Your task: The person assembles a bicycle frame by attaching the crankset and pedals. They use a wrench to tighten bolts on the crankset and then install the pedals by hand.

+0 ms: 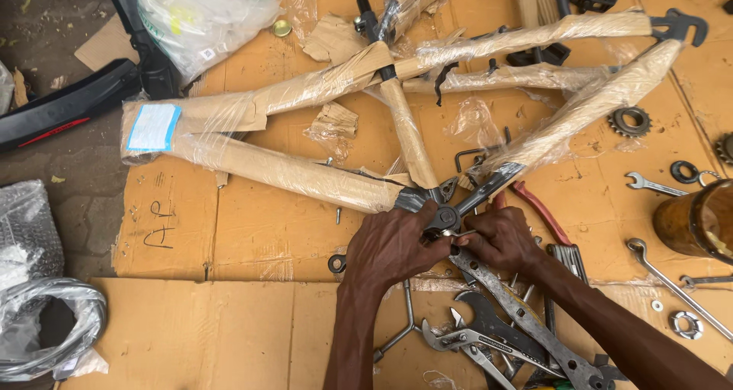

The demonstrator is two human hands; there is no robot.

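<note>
A bicycle frame point(305, 172) wrapped in brown paper and clear film lies flat on cardboard sheets point(244, 229). Its bare grey bottom bracket shell point(443, 216) faces me at the lower middle. My left hand point(393, 245) presses against the shell from the left, fingers curled on it. My right hand point(500, 237) pinches a small part at the shell's right side; the part is mostly hidden by my fingers. A large adjustable wrench point(527, 317) lies just under my right wrist, touching neither palm.
Several wrenches and pliers point(477, 336) lie below my hands. Red-handled pliers point(542, 210), spanners point(653, 184), a sprocket point(631, 120), rings and nuts point(687, 325) lie at right. A brown jar point(699, 220) stands at the right edge. A black mudguard point(65, 107) and wrapped tyre point(46, 321) lie left.
</note>
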